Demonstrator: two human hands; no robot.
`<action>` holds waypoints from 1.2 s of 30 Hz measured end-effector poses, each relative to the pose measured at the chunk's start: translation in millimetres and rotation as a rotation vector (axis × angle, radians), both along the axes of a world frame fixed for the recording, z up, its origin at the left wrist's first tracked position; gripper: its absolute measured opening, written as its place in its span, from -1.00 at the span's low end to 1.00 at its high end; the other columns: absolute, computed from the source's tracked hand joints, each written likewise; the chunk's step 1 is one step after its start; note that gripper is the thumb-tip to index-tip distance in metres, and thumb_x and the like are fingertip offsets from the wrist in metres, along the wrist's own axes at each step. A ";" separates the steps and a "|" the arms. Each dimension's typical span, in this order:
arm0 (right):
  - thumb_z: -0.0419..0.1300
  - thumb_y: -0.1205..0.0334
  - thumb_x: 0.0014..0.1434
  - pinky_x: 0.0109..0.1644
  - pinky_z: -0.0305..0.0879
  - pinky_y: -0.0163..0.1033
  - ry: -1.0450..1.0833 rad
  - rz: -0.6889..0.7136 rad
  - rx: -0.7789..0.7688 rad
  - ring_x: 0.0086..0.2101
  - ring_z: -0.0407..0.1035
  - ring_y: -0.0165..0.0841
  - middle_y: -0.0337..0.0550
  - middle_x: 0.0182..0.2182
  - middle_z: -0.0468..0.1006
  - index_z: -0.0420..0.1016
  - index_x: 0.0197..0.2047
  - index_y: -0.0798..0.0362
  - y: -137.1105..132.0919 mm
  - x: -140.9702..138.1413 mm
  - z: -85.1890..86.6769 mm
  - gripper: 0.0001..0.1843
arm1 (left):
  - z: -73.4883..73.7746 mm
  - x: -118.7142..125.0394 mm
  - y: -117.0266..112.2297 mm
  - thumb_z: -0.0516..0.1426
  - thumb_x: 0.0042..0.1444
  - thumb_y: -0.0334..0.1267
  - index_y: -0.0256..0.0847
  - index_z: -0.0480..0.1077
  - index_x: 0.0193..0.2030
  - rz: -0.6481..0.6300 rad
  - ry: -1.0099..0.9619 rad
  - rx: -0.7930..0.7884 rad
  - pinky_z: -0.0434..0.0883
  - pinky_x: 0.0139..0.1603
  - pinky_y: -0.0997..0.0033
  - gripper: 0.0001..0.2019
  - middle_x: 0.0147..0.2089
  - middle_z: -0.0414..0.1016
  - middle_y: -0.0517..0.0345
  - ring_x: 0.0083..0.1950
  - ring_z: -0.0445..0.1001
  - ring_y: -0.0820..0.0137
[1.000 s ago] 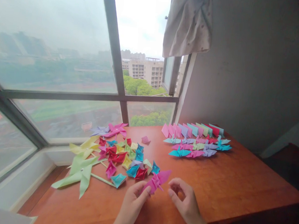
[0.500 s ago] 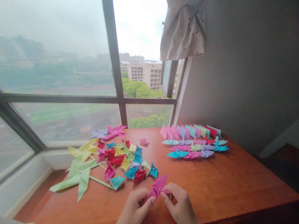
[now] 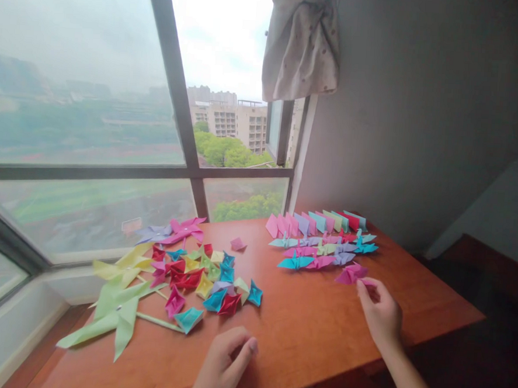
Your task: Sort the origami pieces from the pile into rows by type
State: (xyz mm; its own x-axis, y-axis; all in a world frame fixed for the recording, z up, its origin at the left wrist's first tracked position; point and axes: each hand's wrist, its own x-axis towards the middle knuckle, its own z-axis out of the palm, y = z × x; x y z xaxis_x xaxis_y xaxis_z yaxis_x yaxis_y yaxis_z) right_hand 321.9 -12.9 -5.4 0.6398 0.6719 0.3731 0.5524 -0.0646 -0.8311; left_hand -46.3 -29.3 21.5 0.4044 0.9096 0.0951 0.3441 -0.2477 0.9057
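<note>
Between its thumb and fingers, my right hand [image 3: 378, 312] pinches one end of a magenta origami crane [image 3: 350, 274]. The crane is low over the table, or touching it; I cannot tell which. It is beside the front row of paper cranes [image 3: 297, 262], which are blue, pink and purple. Near the table's front edge rests my left hand [image 3: 226, 362], its fingers loosely curled with nothing visible in them. Beyond it lies a cluster of small folded paper boats [image 3: 188, 319] in several colours, the teal one closest.
Paper pinwheels [image 3: 118, 311] lie on the left of the wooden table [image 3: 286, 330], by the window [image 3: 84, 174]. A row of upright folded papers [image 3: 316, 222] stands behind the cranes. One pink folded piece [image 3: 238, 244] lies alone at the back. A tied curtain [image 3: 302, 56] hangs above.
My right hand has carried the magenta crane right and away from me, to the front row. My left hand has let go of it and drawn back slightly. The view has shifted right.
</note>
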 end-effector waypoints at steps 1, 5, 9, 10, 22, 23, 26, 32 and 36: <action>0.16 -0.12 0.09 -0.25 0.32 -0.20 -0.088 -0.085 -0.038 -0.35 0.47 -0.20 -0.03 -0.37 0.60 0.48 -0.29 0.05 3.7 19.2 -2.0 -0.62 | -0.3 0.0 0.2 -0.04 0.30 0.09 -0.21 0.23 -0.52 -0.003 0.002 0.007 0.12 -0.38 0.46 -0.52 -0.50 0.23 0.20 -0.42 0.23 0.41; 0.07 -0.01 0.10 -0.35 0.21 -0.20 -0.318 -0.232 -0.185 -0.37 0.45 -0.16 0.00 -0.36 0.60 0.46 -0.33 0.03 21.9 70.8 -11.2 -0.70 | -0.9 -0.2 0.7 -0.04 0.32 0.03 -0.22 0.27 -0.50 -0.016 0.025 0.033 0.15 -0.36 0.46 -0.55 -0.49 0.30 0.17 -0.39 0.28 0.39; 0.07 0.14 0.09 -0.34 0.17 -0.21 -0.445 -0.227 -0.338 -0.36 0.43 -0.19 0.02 -0.33 0.60 0.45 -0.29 0.06 43.8 87.6 -15.6 -0.79 | -0.7 -0.1 0.4 -0.04 0.33 0.00 -0.22 0.26 -0.51 -0.012 0.037 0.042 0.15 -0.37 0.46 -0.56 -0.49 0.30 0.17 -0.40 0.28 0.40; 0.08 0.16 0.10 -0.34 0.16 -0.21 -0.459 -0.221 -0.360 -0.36 0.43 -0.19 0.03 -0.33 0.60 0.45 -0.29 0.07 48.9 88.9 -15.7 -0.80 | -0.6 0.0 0.4 -0.04 0.33 0.00 -0.22 0.26 -0.51 -0.011 0.035 0.044 0.16 -0.36 0.46 -0.56 -0.49 0.30 0.17 -0.40 0.28 0.40; 0.10 0.19 0.14 -0.36 0.14 -0.26 -0.460 -0.135 -0.364 -0.41 0.39 -0.29 0.00 -0.37 0.57 0.52 -0.26 0.09 75.7 90.3 -11.8 -0.79 | -0.5 1.3 0.6 0.00 0.30 0.01 -0.21 0.26 -0.54 0.008 0.002 0.037 0.14 -0.40 0.47 -0.56 -0.52 0.28 0.19 -0.43 0.25 0.41; 0.10 0.17 0.14 -0.37 0.14 -0.27 -0.452 -0.131 -0.362 -0.42 0.38 -0.29 -0.01 -0.37 0.56 0.53 -0.26 0.08 76.4 89.6 -11.3 -0.78 | -0.3 1.4 0.5 0.01 0.29 0.01 -0.21 0.26 -0.54 0.010 0.001 0.036 0.14 -0.40 0.47 -0.56 -0.52 0.27 0.19 -0.43 0.25 0.41; 0.11 0.13 0.15 -0.38 0.14 -0.28 -0.427 -0.120 -0.357 -0.42 0.38 -0.30 -0.01 -0.37 0.57 0.53 -0.26 0.07 78.4 87.0 -10.6 -0.76 | 0.1 1.0 0.4 0.00 0.30 0.01 -0.21 0.28 -0.53 0.005 0.012 0.034 0.15 -0.39 0.47 -0.56 -0.50 0.31 0.17 -0.42 0.27 0.40; 0.10 0.12 0.16 -0.38 0.15 -0.26 -0.371 -0.141 -0.342 -0.42 0.39 -0.28 0.00 -0.34 0.58 0.48 -0.27 0.06 78.9 82.9 -11.4 -0.78 | -0.6 0.6 0.7 -0.04 0.30 0.08 -0.21 0.28 -0.53 -0.006 0.035 0.035 0.16 -0.37 0.45 -0.52 -0.49 0.33 0.13 -0.41 0.29 0.37; 0.10 0.07 0.12 -0.37 0.17 -0.24 -0.318 -0.221 -0.285 -0.39 0.42 -0.23 -0.01 -0.32 0.59 0.44 -0.15 0.06 71.0 76.0 -9.7 -0.71 | -0.9 1.4 0.1 -0.02 0.29 0.09 -0.20 0.28 -0.54 0.010 -0.002 0.016 0.16 -0.38 0.45 -0.51 -0.51 0.33 0.15 -0.42 0.27 0.38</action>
State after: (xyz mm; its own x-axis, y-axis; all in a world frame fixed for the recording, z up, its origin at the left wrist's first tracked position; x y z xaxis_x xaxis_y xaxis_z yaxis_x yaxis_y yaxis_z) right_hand 398.0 58.1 -15.1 0.6632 0.6361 0.3943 0.7234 -0.4098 -0.5556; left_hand -44.9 -29.3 20.5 0.3953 0.9119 0.1105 0.3451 -0.2589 0.9021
